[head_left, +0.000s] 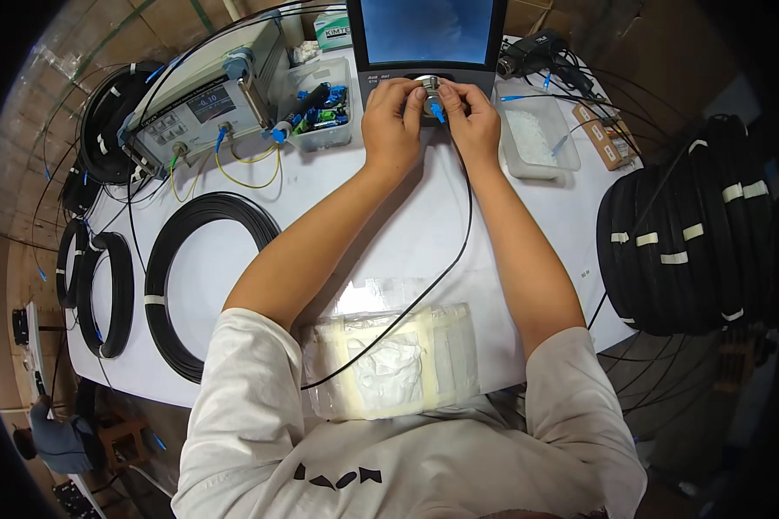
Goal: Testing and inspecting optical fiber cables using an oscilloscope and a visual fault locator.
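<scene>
My left hand [392, 119] and my right hand [473, 118] meet at the far middle of the white table [234, 337], right below a dark screen unit [428, 35]. Between their fingertips sits a blue cable connector [437, 112] pressed against a round metal port [430, 87] on the unit's base. My right hand pinches the connector; my left hand's fingers rest on the port beside it. A thin black cable [446, 268] runs from the connector back toward me, over a clear plastic bag of white wipes [394, 363] at the table's near edge.
A grey test instrument [203, 99] with yellow leads stands at far left, next to a clear bin of blue connectors [320, 108]. A second clear bin [537, 130] holds white material at right. Black cable coils lie at left [208, 285] and stacked at right [688, 229].
</scene>
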A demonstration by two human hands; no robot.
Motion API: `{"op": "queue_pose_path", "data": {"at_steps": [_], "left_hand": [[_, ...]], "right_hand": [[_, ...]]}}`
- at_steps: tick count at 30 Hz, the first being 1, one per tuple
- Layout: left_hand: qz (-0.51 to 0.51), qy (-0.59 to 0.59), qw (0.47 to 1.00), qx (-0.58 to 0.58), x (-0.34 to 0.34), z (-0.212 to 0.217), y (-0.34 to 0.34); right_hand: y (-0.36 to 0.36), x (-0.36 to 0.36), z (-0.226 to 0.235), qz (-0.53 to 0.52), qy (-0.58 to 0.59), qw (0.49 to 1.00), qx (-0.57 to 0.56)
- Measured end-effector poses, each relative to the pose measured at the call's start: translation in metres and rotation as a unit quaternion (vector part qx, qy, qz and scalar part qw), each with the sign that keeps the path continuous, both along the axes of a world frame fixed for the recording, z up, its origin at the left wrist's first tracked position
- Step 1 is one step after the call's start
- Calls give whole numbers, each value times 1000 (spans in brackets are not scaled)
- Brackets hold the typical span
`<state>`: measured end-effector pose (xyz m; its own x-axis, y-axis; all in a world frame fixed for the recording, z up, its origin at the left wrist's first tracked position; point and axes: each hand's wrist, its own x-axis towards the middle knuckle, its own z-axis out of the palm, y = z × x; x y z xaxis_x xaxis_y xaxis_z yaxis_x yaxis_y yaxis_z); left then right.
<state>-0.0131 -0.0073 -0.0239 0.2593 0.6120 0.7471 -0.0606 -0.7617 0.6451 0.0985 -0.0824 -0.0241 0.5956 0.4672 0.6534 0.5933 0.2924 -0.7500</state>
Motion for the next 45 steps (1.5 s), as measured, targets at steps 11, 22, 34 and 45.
{"op": "queue_pose_path", "data": {"at_steps": [11, 22, 34, 45], "left_hand": [[-35, 27, 999, 30, -4, 5, 13], [-40, -27, 997, -67, -4, -6, -4], [-45, 65, 993, 86, -12, 6, 18], [3, 10, 999, -41, -10, 9, 6]], "right_hand": [[2, 2, -27, -131, -82, 988, -28], [0, -4, -4, 9, -54, 998, 4], [14, -10, -17, -106, -12, 992, 63], [4, -6, -12, -58, -96, 993, 43]]}}
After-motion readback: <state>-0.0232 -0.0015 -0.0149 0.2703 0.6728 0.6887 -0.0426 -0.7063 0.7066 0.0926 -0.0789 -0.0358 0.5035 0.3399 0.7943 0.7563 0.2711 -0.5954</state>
